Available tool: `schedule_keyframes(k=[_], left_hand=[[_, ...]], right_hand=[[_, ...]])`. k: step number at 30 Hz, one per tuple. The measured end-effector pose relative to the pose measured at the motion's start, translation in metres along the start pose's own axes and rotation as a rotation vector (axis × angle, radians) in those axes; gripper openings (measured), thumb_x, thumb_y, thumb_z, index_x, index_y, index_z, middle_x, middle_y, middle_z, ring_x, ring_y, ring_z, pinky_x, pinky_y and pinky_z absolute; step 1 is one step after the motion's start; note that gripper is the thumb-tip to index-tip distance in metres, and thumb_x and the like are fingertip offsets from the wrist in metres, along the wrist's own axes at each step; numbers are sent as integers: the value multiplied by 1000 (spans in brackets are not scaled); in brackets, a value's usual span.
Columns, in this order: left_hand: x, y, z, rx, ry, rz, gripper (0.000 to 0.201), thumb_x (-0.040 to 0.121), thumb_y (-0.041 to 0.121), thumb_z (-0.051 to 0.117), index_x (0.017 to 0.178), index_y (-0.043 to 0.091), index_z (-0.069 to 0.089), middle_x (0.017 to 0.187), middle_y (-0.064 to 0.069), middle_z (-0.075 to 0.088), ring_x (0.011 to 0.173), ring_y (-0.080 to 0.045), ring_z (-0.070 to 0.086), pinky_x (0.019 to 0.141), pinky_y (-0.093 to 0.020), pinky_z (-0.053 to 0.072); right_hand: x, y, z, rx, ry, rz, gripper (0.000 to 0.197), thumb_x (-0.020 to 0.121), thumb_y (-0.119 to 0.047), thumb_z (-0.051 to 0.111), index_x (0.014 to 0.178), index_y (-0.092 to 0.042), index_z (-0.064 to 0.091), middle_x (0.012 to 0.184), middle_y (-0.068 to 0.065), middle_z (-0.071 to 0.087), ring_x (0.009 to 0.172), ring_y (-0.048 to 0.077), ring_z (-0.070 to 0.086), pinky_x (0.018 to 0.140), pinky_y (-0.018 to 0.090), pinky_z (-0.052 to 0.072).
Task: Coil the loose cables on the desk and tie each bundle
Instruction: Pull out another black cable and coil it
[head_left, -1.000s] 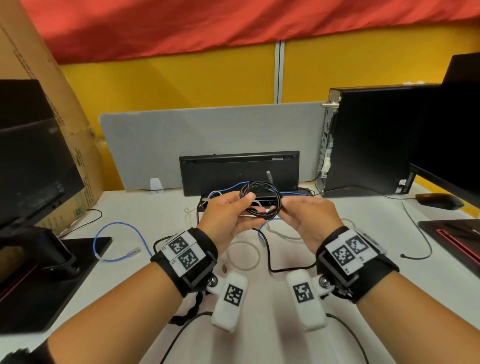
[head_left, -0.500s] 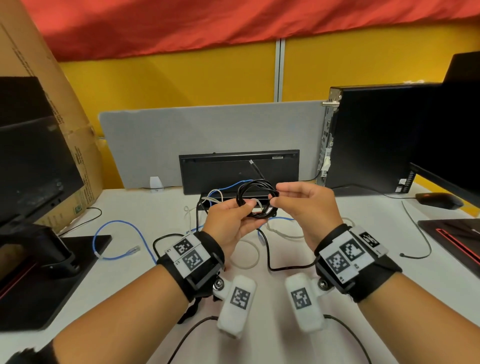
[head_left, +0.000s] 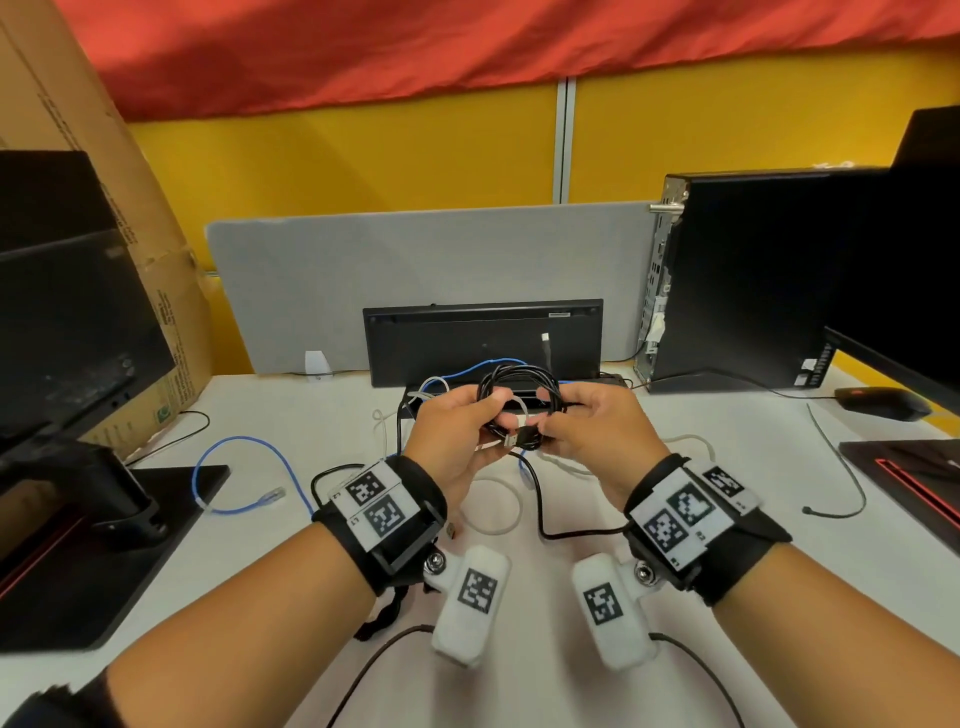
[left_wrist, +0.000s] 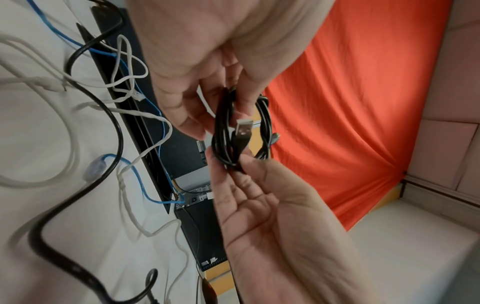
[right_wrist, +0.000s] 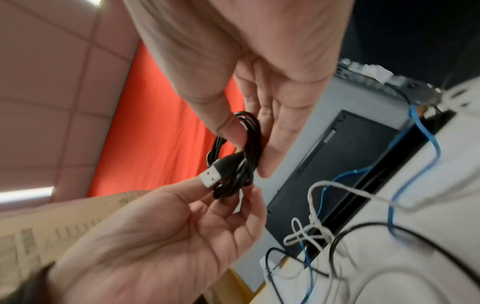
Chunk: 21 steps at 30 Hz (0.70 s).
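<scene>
A black USB cable (head_left: 519, 384) is wound into a small coil and held above the desk (head_left: 291, 519), in front of the keyboard. My left hand (head_left: 491, 418) pinches the coil's left side, and my right hand (head_left: 558, 421) grips its lower right. The silver USB plug (head_left: 514, 440) lies at the bottom of the coil between both thumbs. In the left wrist view my left hand (left_wrist: 218, 115) holds the coil (left_wrist: 221, 142) beside the plug (left_wrist: 244, 127). The right wrist view shows my right hand (right_wrist: 249, 148) round the strands (right_wrist: 252, 135) and a thin white strip (right_wrist: 240, 200) under them.
Loose on the desk lie a blue network cable (head_left: 234, 467), a white cable loop (head_left: 506, 522), a thick black cable (head_left: 540, 499) and a thin dark cable (head_left: 852, 478). An upright keyboard (head_left: 483, 338), a PC tower (head_left: 737, 275), a mouse (head_left: 883, 405) and a monitor (head_left: 67, 322) surround them.
My right hand rose to the top of the coil, then came back down to its lower right side. The USB plug now lies at the coil's bottom between the thumbs.
</scene>
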<state>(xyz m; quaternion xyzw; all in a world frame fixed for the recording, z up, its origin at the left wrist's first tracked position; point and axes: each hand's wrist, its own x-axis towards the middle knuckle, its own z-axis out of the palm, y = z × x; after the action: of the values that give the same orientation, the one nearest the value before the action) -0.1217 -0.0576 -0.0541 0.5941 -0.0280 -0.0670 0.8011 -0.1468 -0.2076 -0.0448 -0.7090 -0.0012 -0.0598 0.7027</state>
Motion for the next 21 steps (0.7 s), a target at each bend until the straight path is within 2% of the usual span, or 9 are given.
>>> schedule_keyframes(k=[4,6,8,11,13,17,19,21], left_hand=[[6,5,-13,8,-45,-73,18,96,19,58,95,6,70,67,-2,61,65,-15,57,69,-29,50],[8,6,-19,51,-47,-100,19,97,19,57,93,5,70,64,-2,59,60,-14,50,59,-25,44],[8,7,-24,91,-70,-121,19,97,18,56,93,5,68,63,-2,57,60,-13,46,55,-23,41],[2,14,-32,143,-143,-156,14,96,15,57,94,5,67,68,-4,61,60,-13,49,54,-21,45],[-5,20,-40,177,-163,-161,9,94,11,60,97,5,67,76,-8,66,64,-15,57,58,-22,51],[-16,34,-61,361,-48,-105,16,91,7,64,102,-3,67,87,-16,68,69,-18,66,62,-23,57],[-22,39,-74,467,13,-96,19,88,8,67,103,-5,68,92,-18,69,69,-19,67,61,-24,57],[-28,41,-89,543,48,-115,17,86,8,70,99,-3,70,96,-18,70,71,-22,69,63,-25,57]], right_hand=[[-1,-2,-4,171,-158,114,29,93,5,51,113,-14,61,77,1,73,67,11,66,71,32,43],[-1,-3,-4,193,-257,140,34,95,6,46,121,-13,58,75,-1,70,66,8,63,68,29,35],[-3,-3,-1,224,-364,160,38,92,10,45,124,-8,57,76,-2,68,67,8,61,65,28,32],[-5,-2,1,300,-437,211,35,85,5,50,116,-4,63,75,3,65,68,12,58,65,28,34],[-4,2,3,310,-400,264,28,91,-1,50,116,-3,62,71,5,60,67,15,54,65,29,38],[-5,9,15,103,-409,307,19,88,8,55,100,-1,66,86,14,69,69,20,64,66,29,51],[-6,11,24,58,-384,328,18,86,12,57,102,3,61,85,19,69,66,24,68,62,29,59],[-8,13,34,29,-363,345,21,84,14,60,102,4,55,80,23,70,61,28,71,59,31,61]])
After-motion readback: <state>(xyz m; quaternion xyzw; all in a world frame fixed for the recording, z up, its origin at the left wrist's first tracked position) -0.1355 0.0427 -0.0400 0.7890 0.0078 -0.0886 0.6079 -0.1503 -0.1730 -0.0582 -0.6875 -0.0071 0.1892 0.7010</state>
